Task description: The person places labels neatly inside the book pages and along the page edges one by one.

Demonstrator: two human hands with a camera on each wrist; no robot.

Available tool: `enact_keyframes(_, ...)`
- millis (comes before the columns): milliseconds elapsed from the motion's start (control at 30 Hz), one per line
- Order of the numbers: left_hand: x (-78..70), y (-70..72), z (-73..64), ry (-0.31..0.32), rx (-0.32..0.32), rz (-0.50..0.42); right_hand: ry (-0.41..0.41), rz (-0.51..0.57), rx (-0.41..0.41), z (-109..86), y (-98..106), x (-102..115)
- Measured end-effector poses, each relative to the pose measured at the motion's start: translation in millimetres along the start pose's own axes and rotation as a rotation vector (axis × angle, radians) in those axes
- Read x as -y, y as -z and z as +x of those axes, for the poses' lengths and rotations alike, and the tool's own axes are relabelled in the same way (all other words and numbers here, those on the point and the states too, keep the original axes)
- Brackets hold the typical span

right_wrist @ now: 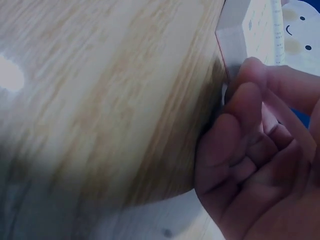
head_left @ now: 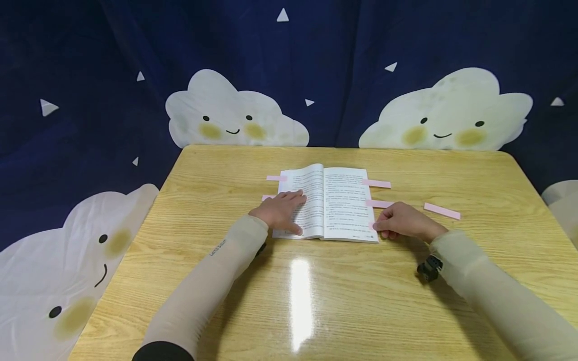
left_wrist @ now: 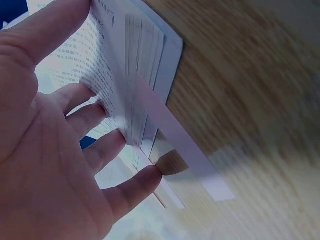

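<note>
An open book [head_left: 345, 200] with printed pages lies on the wooden table. My left hand [head_left: 281, 210] rests on its left page with fingers spread. Pink paper strips [left_wrist: 182, 140] stick out from the book's left side, beside that hand's little finger in the left wrist view. On the right side, an upper pink strip [head_left: 378, 183] and a middle pink strip [head_left: 378, 203] overlap the page edge. My right hand [head_left: 404, 220] pinches a lower pink strip [right_wrist: 290, 120] between thumb and fingers at the page's right edge. The hand hides most of that strip.
Another pink strip [head_left: 442, 210] lies loose on the wooden table [head_left: 217, 185], right of the book. A dark blue curtain [head_left: 334, 60] with clouds and white triangles hangs behind and beside the table.
</note>
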State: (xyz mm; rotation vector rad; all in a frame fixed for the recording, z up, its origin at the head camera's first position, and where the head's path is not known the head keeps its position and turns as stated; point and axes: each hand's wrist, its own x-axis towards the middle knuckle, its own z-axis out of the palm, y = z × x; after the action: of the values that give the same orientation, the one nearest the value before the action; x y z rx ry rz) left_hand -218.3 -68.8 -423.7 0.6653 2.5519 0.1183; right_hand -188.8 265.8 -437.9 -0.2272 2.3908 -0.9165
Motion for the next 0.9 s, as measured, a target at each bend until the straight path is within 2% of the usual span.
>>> enact_keyframes(300, 1.4, 0.3, -0.9, 0.012, 0.011, -0.006, -0.057, -0.055, 0.02, 5.2, 2.0, 2.2)
enact_keyframes(433, 1.5, 0.2, -0.9, 0.017, 0.014, -0.014, -0.03, -0.135, 0.005, 3.6, 1.5, 2.6)
enact_keyframes(567, 0.7, -0.3, -0.5, 0.02, 0.014, -0.014, -0.008, -0.108, 0.022, 1.6, 2.5, 1.4)
enact_keyframes(700, -0.5, -0.3, -0.8, 0.022, 0.019, -0.013, -0.044, -0.076, 0.031, 1.2, 2.4, 2.1)
enact_keyframes(900, -2.3, 0.8, -0.9, 0.017, 0.01, -0.011, -0.104, -0.184, -0.022, 2.1, 3.4, 7.7)
